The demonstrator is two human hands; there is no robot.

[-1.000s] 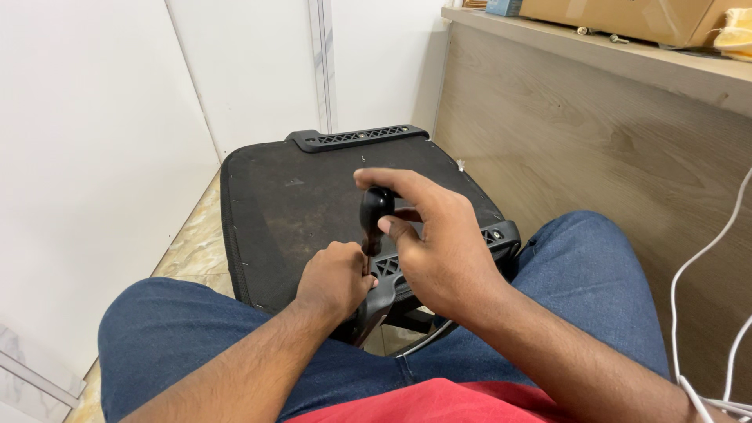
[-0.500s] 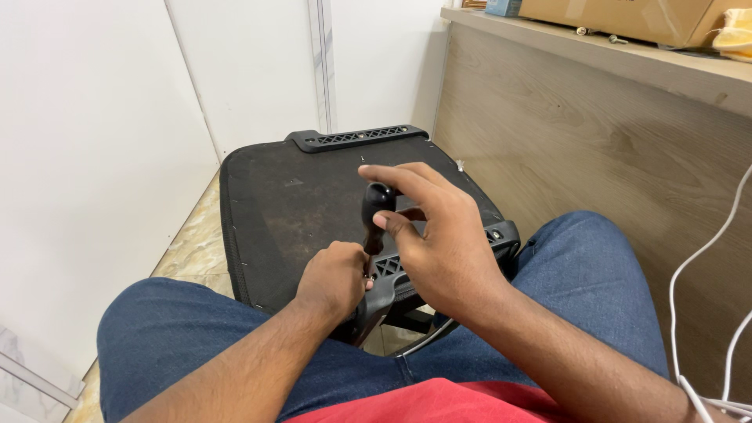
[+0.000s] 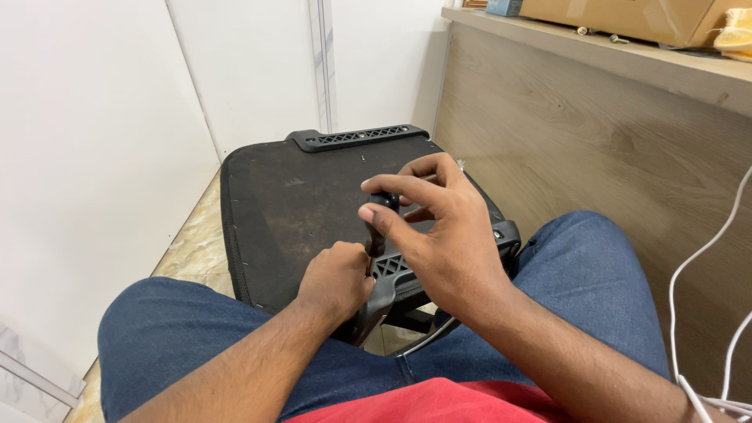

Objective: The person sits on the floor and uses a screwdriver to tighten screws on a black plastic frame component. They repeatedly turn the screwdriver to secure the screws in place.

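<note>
A black mesh chair back (image 3: pixel 298 211) lies flat between my knees, its ribbed plastic end (image 3: pixel 356 138) pointing away from me. My left hand (image 3: pixel 338 280) is closed around the black plastic bracket (image 3: pixel 389 276) at the near end. My right hand (image 3: pixel 439 235) sits above it, thumb and fingertips pinched on a small black knob (image 3: pixel 384 200) standing up from the bracket. What lies under the knob is hidden by my fingers.
A wooden desk panel (image 3: pixel 595 157) rises close on the right, with cardboard boxes (image 3: pixel 627 16) on its top. A white cable (image 3: pixel 697 313) hangs at the right edge. White wall panels (image 3: pixel 94 141) stand left and ahead; beige floor tile (image 3: pixel 192 251) shows beside the chair back.
My right hand's fingers have shifted slightly around the knob, the index finger stretching further over it. My left hand and the chair back stay where they were.
</note>
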